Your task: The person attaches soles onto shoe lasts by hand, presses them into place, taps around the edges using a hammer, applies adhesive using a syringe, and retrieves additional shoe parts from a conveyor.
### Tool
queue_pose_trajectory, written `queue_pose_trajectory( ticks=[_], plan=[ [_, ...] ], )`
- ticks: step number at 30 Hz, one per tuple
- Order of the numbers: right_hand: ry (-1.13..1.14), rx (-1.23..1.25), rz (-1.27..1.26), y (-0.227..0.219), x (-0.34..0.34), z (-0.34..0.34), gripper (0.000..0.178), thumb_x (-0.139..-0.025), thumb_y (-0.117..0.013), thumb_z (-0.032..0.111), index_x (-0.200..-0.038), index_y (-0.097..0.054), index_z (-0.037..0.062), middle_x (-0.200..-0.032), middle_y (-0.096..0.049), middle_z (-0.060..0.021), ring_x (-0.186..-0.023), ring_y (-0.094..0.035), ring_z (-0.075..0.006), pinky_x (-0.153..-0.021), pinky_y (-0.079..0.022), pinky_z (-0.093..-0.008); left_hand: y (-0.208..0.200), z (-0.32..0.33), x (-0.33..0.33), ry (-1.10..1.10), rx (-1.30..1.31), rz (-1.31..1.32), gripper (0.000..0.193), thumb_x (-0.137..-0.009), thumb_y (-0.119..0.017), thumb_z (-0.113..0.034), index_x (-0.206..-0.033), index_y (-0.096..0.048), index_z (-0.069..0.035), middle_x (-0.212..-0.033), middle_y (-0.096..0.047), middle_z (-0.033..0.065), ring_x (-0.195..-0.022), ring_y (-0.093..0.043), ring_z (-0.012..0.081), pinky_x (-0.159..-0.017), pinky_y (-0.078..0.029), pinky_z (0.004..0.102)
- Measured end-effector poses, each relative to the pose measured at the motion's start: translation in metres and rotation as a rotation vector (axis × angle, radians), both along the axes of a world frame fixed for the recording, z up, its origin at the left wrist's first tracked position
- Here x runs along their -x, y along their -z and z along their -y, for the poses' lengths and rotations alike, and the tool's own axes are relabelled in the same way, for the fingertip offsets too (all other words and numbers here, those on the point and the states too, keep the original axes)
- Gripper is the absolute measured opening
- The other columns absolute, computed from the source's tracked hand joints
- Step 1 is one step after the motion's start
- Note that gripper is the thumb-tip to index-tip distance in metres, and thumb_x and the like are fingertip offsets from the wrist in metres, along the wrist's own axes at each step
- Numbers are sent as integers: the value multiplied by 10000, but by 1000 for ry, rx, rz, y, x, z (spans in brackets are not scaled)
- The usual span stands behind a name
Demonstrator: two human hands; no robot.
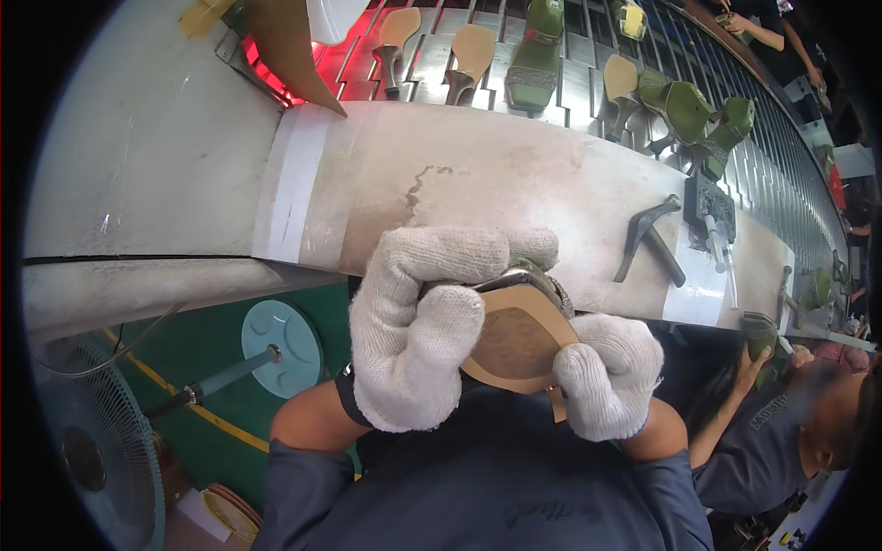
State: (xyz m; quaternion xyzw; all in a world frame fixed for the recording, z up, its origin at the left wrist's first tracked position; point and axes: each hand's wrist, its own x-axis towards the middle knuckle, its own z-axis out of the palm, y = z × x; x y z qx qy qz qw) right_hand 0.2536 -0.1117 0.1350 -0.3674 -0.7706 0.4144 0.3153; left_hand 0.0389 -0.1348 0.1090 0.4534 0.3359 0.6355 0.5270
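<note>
My left hand (409, 335), in a white knitted glove, wraps around a shoe piece in front of my chest. Its tan shoe sole (516, 342) faces up toward me, with a darker brown patch in the middle. Behind the sole a dark, greenish shiny edge shows; the rest of that part is hidden by the gloves. My right hand (609, 378), gloved too, pinches the sole's right edge between thumb and bent fingers. A narrow tan strip (557, 404) hangs below, beside the right thumb.
A hammer (654, 241) lies on the pale worktable (496, 174), left of a dark block (707, 204). Beyond runs a slatted conveyor with tan heeled soles (470, 53) and green shoes (535, 69). A fan (101, 450) stands lower left. A co-worker (767, 441) sits at right.
</note>
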Motion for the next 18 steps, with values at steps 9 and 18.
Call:
queue_pose_trajectory(
  ticks=[9,18],
  plan=[
    [-50,99,-29,-7,18,2,160,-966,-778,110,-1050,-788,-26,-744,-734,-142,-608,-730,-280,-583,-569,-370,-23,2,23,-43,66,-200,269,-1113,-671,-231,-1164,-544,1,-1165,-764,296,-1068,-777,304,-999,-633,488],
    [-112,172,-21,11,39,-6,155,-948,-809,147,-979,-801,-4,-719,-705,-151,-612,-717,-313,-579,-553,-386,-12,-7,42,-380,81,-339,89,-1033,-641,-51,-1083,-606,13,-1026,-777,222,-942,-764,245,-957,-619,413]
  ],
)
